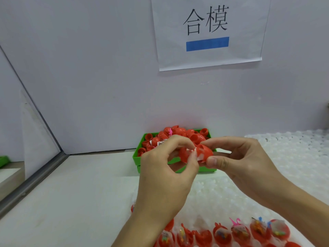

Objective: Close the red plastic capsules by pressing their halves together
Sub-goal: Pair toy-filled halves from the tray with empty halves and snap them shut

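A red plastic capsule (204, 154) is held between both hands above the table, in front of the green tray. White paper shows in the gap between its two halves. My left hand (165, 175) pinches its left half with thumb and fingertips. From the right, my right hand (243, 159) grips the other half, thumb below and fingers on top. Several open red capsule halves (240, 233) holding small toys and paper stand in a row at the near edge.
A green tray (141, 169) heaped with red capsule halves stands against the back wall. White foam sheeting (293, 157) covers the right side of the table. A paper sign (207, 32) hangs on the wall. A metal rail (32, 182) runs along the left.
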`<state>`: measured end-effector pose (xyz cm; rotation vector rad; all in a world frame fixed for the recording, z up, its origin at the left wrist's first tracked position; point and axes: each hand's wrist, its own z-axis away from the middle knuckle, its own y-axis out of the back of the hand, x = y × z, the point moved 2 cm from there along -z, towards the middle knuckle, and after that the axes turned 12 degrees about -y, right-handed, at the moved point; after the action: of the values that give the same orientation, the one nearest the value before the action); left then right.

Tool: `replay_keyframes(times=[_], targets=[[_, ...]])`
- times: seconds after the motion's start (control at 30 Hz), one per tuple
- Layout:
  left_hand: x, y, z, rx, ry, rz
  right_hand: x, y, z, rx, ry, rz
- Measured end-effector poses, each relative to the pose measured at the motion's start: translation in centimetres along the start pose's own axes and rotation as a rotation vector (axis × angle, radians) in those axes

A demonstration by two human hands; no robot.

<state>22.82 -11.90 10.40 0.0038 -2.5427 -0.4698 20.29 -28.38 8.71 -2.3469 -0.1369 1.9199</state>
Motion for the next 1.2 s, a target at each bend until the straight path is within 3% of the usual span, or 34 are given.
replay_keyframes(times=[0.3,0.6,0.87,1.2], targets=[[0.5,0.6,-0.5,-0.091,-0.025,-0.086,0.9,-0.1,-0.2,-0.011,-0.083,-0.239],[0.8,0.9,-0.6,-0.100,-0.023,-0.127,1.2,-0.1,-0.1,-0.068,-0.147,-0.324],[1.3,0.5,-0.4,-0.051,-0.023,-0.171,1.2,-0.2,-0.1,-0.069,-0.144,-0.302],[0.9,0.5,-0.3,-0.181,-0.034,-0.104,0.8,-0.5,-0.1,-0.002,-0.067,-0.212]])
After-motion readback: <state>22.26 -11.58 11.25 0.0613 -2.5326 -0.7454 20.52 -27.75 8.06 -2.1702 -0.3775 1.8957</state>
